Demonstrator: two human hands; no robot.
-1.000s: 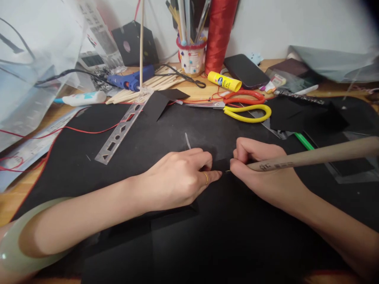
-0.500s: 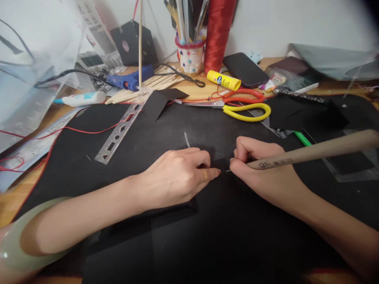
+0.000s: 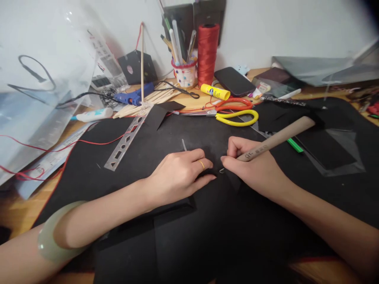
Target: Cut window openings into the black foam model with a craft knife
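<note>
Near the middle, my right hand (image 3: 248, 165) is closed around a thick grey-brown pen-like stick (image 3: 275, 139), which slants up to the right. A tiny pale mark or tip (image 3: 222, 170) shows beside its fingertips. My left hand (image 3: 185, 171), with a gold ring, rests just to the left on black sheet material (image 3: 177, 232). Its thumb and forefinger are apart, and nothing shows between them. The black sheet lies on a black mat (image 3: 124, 193), and its edges are hard to tell from the mat. A thin pale strip (image 3: 184, 144) lies above my left hand.
Scissors (image 3: 237, 118) with red and yellow handles, a glue stick (image 3: 214, 92) and a phone (image 3: 233, 81) lie at the back. A clear stencil ruler (image 3: 126, 138), blue glue gun (image 3: 130, 96), red thread spool (image 3: 207, 55) and green piece (image 3: 295, 145) surround the hands.
The camera view has shifted, showing more wall. The stick has turned more upright in my right hand. My left forefinger and thumb have spread apart.
</note>
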